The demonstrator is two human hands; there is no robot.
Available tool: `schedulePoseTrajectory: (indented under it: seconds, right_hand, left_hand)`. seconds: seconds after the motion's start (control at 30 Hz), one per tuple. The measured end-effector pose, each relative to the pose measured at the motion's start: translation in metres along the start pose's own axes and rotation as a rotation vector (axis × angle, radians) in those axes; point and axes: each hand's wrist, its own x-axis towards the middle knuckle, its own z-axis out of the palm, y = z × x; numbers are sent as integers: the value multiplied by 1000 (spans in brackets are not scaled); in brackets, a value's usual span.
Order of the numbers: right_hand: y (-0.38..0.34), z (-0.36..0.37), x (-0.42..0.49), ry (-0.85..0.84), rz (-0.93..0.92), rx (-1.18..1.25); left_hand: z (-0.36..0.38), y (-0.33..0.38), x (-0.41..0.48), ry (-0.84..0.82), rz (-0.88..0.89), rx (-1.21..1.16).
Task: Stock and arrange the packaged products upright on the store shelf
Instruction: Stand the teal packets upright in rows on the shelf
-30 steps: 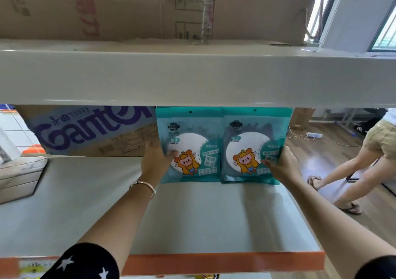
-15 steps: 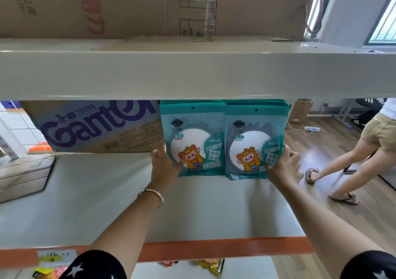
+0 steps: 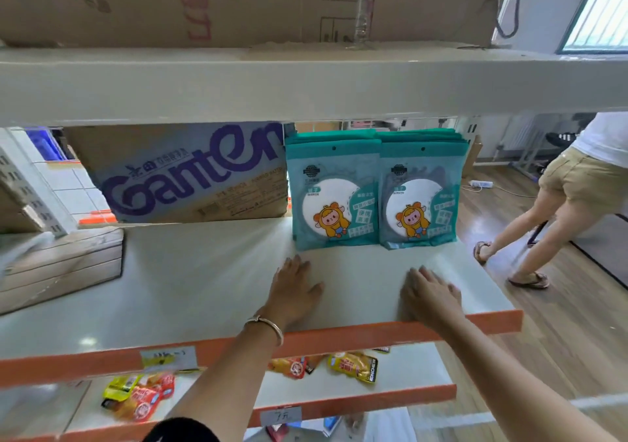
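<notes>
Shelf (image 3: pixel 210 282) holds upright teal packets (image 3: pixel 373 190); both hands (image 3: pixel 295 288) empty

Both hands have let go of the two teal plastic packets (image 3: pixel 373 190) and drawn back: left hand (image 3: pixel 295 288) and right hand (image 3: pixel 430 294) now lie flat, fingers straight, on the pale shelf (image 3: pixel 204 271) in front of them.

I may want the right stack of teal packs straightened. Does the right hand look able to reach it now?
Probably yes. The right hand is open and empty above the shelf, directly in front of the right stack of teal packs, with nothing between them.
</notes>
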Motion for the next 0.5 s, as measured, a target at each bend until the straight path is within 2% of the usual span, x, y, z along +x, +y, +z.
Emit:
schedulePoseTrajectory:
  seconds: [0.13, 0.23, 0.33, 0.4, 0.5]
  right_hand:
    - [-12, 9, -37, 10, -81, -35]
    - [-20, 13, -67, 69, -84, 10]
    - [-25, 15, -96, 72, -104, -40]
    - [-32, 11, -116, 17, -99, -64]
    - [-45, 7, -147, -13, -109, -51]
  left_hand:
    - [0, 2, -34, 23, 43, -41]
    - [0, -1, -71, 212, 82, -189]
    - [1, -7, -109, 335, 110, -172]
    - [2, -12, -134, 306, 114, -66]
    - [6, -22, -179, 135, 10, 93]
